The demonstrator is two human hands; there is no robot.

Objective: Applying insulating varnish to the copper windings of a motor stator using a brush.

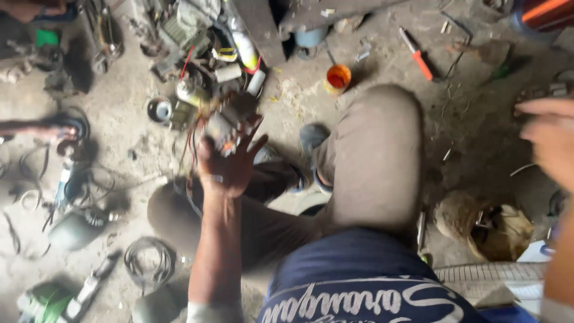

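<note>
The person sits on a dusty floor (pixel 478 119), knees bent. The left hand (pixel 230 161) is raised above the left knee, its grip closed around a small blurred part (pixel 224 128) with red wires (pixel 192 149) trailing down from it; what kind of part it is cannot be told. The right hand (pixel 550 140) is at the right edge of the view, blurred, fingers spread and holding nothing visible.

Just beyond the part lies a heap of scrap (pixel 203 54), coils and cylinders. An orange cup (pixel 338 78) stands on the floor beyond the right knee, and an orange-handled screwdriver (pixel 417 55) lies farther right. A cable coil (pixel 148 260) lies left of the left forearm. Another person's arm (pixel 30 128) reaches in at the left edge.
</note>
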